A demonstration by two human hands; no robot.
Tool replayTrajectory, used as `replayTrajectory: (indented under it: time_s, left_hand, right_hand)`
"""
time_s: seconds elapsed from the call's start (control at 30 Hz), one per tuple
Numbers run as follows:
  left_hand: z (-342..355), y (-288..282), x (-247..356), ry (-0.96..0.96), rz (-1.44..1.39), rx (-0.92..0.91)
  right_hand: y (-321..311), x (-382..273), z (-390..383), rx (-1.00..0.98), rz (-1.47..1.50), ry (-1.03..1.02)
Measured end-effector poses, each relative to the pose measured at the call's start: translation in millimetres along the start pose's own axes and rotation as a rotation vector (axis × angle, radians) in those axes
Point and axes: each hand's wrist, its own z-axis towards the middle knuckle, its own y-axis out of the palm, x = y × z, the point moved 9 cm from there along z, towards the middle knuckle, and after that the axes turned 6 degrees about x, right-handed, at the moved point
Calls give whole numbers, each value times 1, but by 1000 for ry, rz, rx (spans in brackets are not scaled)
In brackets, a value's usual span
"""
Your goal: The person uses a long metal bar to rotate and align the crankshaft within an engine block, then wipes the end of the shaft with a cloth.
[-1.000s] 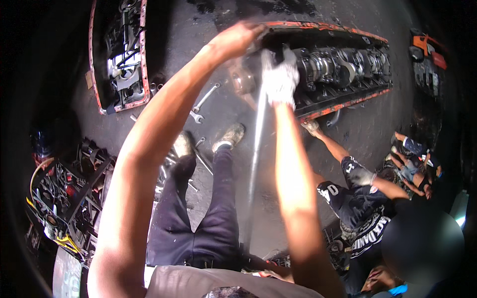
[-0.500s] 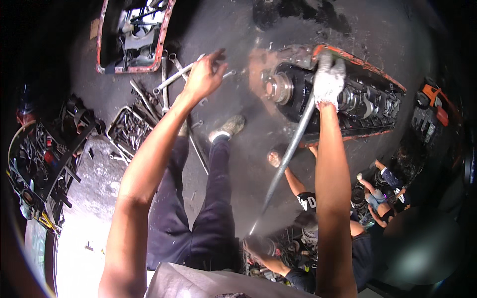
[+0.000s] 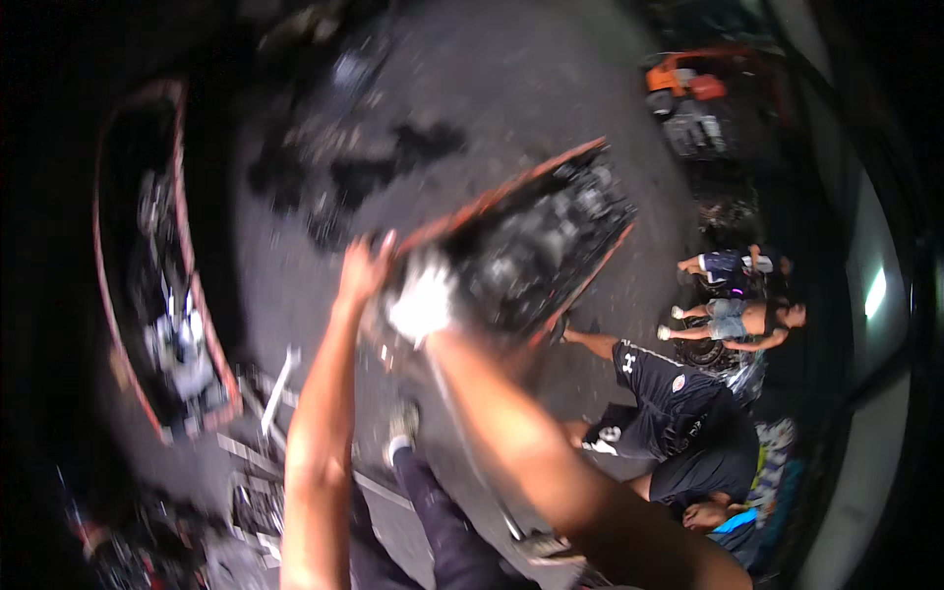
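Note:
An engine block (image 3: 536, 251) with an orange-edged rim and dark metal parts inside lies in front of me, smeared by motion. My right hand (image 3: 423, 298), in a white knit glove, is at its near left end, closed on a long metal bar (image 3: 462, 423). The bar slants from the glove down past my right forearm toward my legs. Bare, my left hand (image 3: 364, 269) is just left of the glove, beside the orange rim's corner. Its fingers look apart with nothing visible in them; blur hides whether they touch the block.
A long orange-edged casing (image 3: 187, 265) lies at left. Wrenches (image 3: 280, 391) and a tool tray (image 3: 258, 503) are near my left forearm. A person in black (image 3: 669, 403) is close on the right, with other people (image 3: 733, 320) beyond. An orange machine (image 3: 688, 84) stands far right.
The view has swung, shifting the engine block left and lower. My hands have come close together at its near end, the left one moving from above the wrenches. The bar is still at the gloved hand.

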Motion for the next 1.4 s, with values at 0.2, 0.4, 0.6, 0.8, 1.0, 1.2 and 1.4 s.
replayTrajectory:
  time_s: [0.2, 0.4, 0.6, 0.8, 1.0, 1.2, 1.4]
  left_hand:
    - [-53, 67, 27, -41, 241, -388]
    - [-44, 61, 52, -65, 334, -521]
    - [-35, 64, 52, 37, 364, -359]
    - [-41, 83, 51, 22, 304, -380]
    - [-38, 84, 48, 25, 318, -393]
    - [-36, 62, 36, 16, 359, -394]
    - [-37, 75, 44, 61, 370, -392]
  right_hand:
    - [-49, 35, -66, -19, 374, 286]
    - [-69, 34, -67, -10, 287, 301]
    - [-62, 30, -62, -93, 299, 248]
    - [-80, 46, -69, -95, 198, 214]
    - [-75, 42, -64, -84, 191, 180]
    - [-71, 21, -57, -72, 287, 166]
    - [-58, 28, -60, -136, 187, 54]
